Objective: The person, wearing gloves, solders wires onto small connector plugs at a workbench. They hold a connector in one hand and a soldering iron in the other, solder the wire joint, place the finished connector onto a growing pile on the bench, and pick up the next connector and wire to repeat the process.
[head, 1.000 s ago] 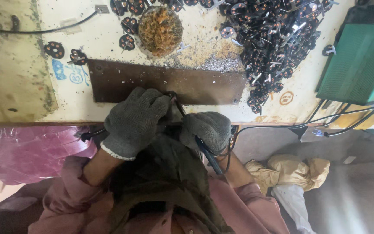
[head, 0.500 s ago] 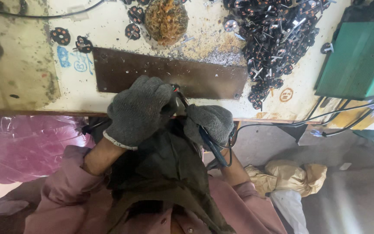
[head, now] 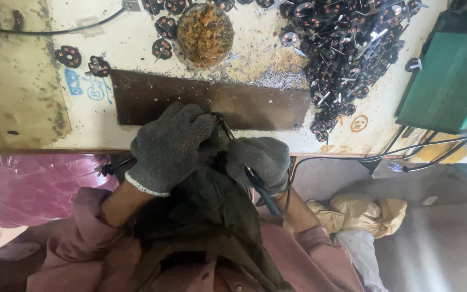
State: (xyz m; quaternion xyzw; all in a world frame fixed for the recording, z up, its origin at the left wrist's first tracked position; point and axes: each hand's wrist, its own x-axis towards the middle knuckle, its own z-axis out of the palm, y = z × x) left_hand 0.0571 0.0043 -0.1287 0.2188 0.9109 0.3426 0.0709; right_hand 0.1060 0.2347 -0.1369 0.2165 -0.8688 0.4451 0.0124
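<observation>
Two gloved hands are held together at the table (head: 39, 97) edge: left hand (head: 169, 147) curled over a small dark part, hidden, so the grip cannot be told; right hand (head: 259, 161) with fingers clamped on a dark pen-shaped tool (head: 260, 190). Just beyond lies a brown metal plate (head: 255, 105). Black round parts (head: 347, 48) are heaped top right, a green box (head: 449, 86) beside. Blue scribbled marks (head: 85, 86) sit left of the plate.

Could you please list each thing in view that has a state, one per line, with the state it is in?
Left hand, grey knit glove: closed over a small dark part.
Right hand, grey knit glove: gripping a blue-handled corded tool.
Brown flat metal plate: lying flat on bench.
Small black round parts: heaped.
Green box: shut.
</observation>
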